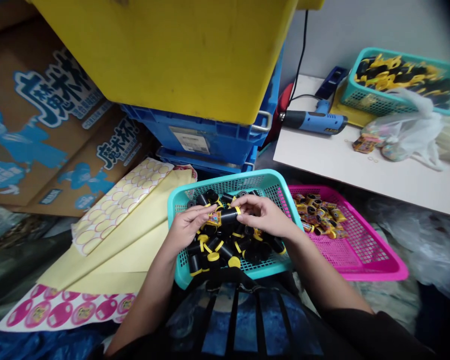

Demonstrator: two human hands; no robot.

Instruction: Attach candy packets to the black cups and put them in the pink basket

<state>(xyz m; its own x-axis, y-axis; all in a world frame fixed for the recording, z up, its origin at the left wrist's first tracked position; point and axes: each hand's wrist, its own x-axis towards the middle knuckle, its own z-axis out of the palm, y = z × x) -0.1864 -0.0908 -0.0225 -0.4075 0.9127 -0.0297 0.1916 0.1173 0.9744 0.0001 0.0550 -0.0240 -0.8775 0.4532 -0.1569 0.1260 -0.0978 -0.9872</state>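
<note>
My right hand point(262, 215) is closed on a small black cylinder point(229, 215) with a yellow cap at its right end. A colourful printed label point(214, 217) is pinched between the thumb and fingers of my left hand point(187, 227), right against the cylinder's left end. How far the label is stuck to the cylinder I cannot tell. Both hands are above a turquoise basket point(273, 176), which holds many loose black cylinders point(225, 250) with yellow caps, lying in all directions.
A pink basket point(375, 247) at the right holds labelled cylinders point(318, 215). Sticker sheets point(123, 200) lie at the left beside cartons point(60, 150). Yellow point(172, 60) and blue crates point(195, 135) stand ahead. A white table point(315, 165) bears a heat gun point(315, 122) and another turquoise basket point(382, 102).
</note>
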